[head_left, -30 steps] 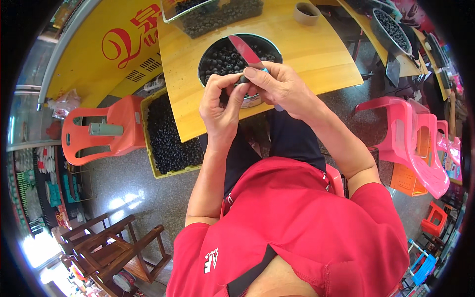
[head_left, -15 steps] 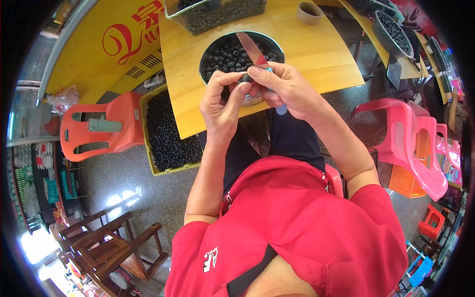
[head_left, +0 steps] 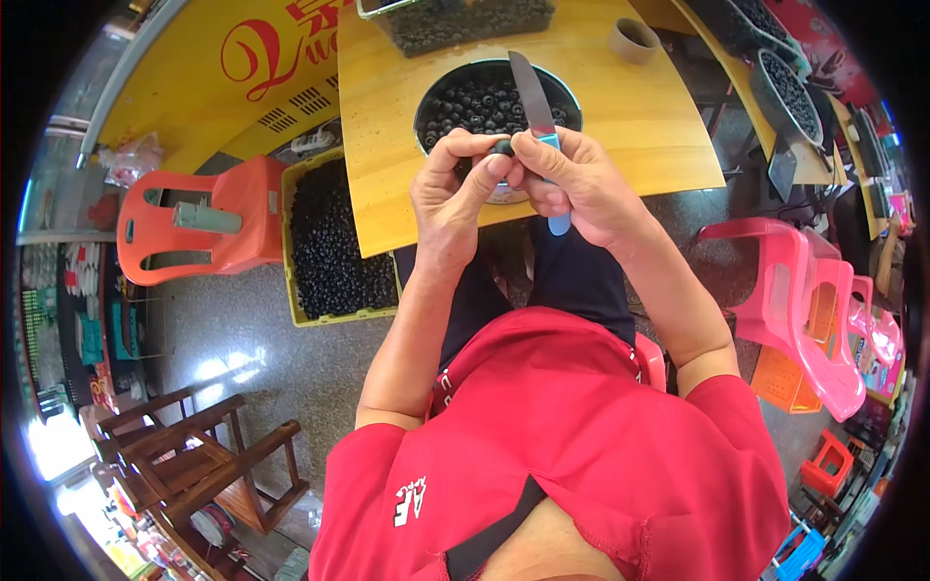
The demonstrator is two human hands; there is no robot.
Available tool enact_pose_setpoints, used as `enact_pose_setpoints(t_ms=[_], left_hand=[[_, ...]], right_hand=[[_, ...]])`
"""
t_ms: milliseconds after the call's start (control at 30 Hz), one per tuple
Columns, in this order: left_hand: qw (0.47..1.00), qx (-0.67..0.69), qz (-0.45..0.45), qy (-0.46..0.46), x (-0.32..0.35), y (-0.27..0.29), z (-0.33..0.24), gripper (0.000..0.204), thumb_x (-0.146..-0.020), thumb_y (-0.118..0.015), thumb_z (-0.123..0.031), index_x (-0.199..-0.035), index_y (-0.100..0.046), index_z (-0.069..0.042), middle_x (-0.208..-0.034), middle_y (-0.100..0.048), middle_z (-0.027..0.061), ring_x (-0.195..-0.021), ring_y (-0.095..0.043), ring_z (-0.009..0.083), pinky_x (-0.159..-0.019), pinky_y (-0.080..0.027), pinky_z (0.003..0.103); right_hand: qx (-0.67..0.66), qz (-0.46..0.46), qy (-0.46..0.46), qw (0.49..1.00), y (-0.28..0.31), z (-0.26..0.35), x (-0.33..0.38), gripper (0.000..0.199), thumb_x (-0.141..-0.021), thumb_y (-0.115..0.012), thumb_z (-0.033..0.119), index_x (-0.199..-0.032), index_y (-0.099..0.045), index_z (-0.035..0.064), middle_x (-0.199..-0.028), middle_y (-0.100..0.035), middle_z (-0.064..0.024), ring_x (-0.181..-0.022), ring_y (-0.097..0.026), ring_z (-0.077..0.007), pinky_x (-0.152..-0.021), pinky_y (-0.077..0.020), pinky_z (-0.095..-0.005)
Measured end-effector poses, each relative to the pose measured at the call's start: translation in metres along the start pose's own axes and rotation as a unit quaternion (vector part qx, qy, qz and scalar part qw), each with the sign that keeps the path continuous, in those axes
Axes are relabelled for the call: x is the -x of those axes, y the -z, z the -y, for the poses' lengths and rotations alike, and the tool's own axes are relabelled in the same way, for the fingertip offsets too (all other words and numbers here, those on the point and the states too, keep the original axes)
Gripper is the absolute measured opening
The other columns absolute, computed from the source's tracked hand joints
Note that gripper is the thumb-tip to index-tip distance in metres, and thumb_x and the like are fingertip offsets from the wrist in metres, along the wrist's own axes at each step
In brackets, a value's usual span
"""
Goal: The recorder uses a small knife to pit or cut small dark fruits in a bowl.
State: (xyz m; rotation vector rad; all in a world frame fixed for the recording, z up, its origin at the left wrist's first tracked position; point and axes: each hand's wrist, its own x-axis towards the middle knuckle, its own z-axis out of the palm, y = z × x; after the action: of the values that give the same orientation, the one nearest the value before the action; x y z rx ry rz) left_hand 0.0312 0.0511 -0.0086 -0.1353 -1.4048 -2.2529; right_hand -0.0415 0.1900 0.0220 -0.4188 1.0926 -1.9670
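Between the thumb and forefinger of my left hand (head_left: pixel 449 194) is a small dark round piece (head_left: pixel 502 147), its kind unclear. My right hand (head_left: pixel 593 184) is closed around the blue handle of a knife (head_left: pixel 531 92), blade pointing up and away. My right thumb and fingertips meet the left fingertips beside the dark piece. Both hands are over the table's near edge, at the front of a round bowl (head_left: pixel 575 108) holding many similar dark pieces. The hands hide part of the bowl's near side.
The wooden table (head_left: pixel 649 136) also bears a clear tub (head_left: pixel 387 41) of dark pieces and a tape roll (head_left: pixel 635 41). Left of my legs, a yellow crate (head_left: pixel 289 242) of them stands on the floor beside an orange chair (head_left: pixel 254 208). A pink chair (head_left: pixel 790 300) stands at right.
The view has shifted slightly, so the table and bowl appear farther right. The knife blade stands more upright. Both hands keep their holds on the dark piece and the knife.
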Motion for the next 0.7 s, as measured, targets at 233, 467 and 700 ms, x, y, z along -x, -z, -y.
enact_pose_setpoints(t_ms=[233, 467, 700], left_hand=[[0.998, 0.062, -0.008, 0.026, 0.001, 0.006, 0.002, 0.014, -0.088, -0.066, -0.006, -0.102, -0.065, -0.002, -0.087, -0.057, -0.0008, -0.08, -0.052, 0.0062, -0.068, -0.04, 0.019], [0.986, 0.149, -0.027, 0.069, 0.004, 0.006, 0.0, 0.012, -0.089, -0.066, -0.009, -0.1, -0.065, -0.004, -0.089, -0.062, 0.0004, -0.073, -0.052, 0.0052, -0.061, -0.038, 0.018], [0.976, 0.184, -0.04, 0.113, 0.005, 0.008, -0.002, 0.014, -0.092, -0.064, -0.015, -0.102, -0.065, -0.005, -0.089, -0.066, 0.0029, -0.071, -0.053, 0.0047, -0.058, -0.037, 0.018]], right_hand=[[0.005, 0.006, -0.02, 1.0, -0.004, 0.003, -0.001, 0.02, -0.096, -0.058, 0.026, -0.093, -0.061, 0.0064, -0.079, -0.062, 0.0004, -0.05, -0.041, 0.0008, -0.045, -0.0327, -0.0153], [0.028, 0.005, -0.016, 0.999, -0.007, 0.002, -0.002, 0.019, -0.097, -0.056, 0.024, -0.092, -0.061, 0.0057, -0.079, -0.061, -0.0006, -0.05, -0.04, 0.0003, -0.044, -0.031, -0.0161], [0.045, -0.004, -0.02, 0.999, -0.016, 0.007, -0.001, 0.021, -0.097, -0.054, 0.023, -0.095, -0.061, 0.003, -0.081, -0.062, -0.0024, -0.051, -0.04, -0.0004, -0.044, -0.031, -0.0163]])
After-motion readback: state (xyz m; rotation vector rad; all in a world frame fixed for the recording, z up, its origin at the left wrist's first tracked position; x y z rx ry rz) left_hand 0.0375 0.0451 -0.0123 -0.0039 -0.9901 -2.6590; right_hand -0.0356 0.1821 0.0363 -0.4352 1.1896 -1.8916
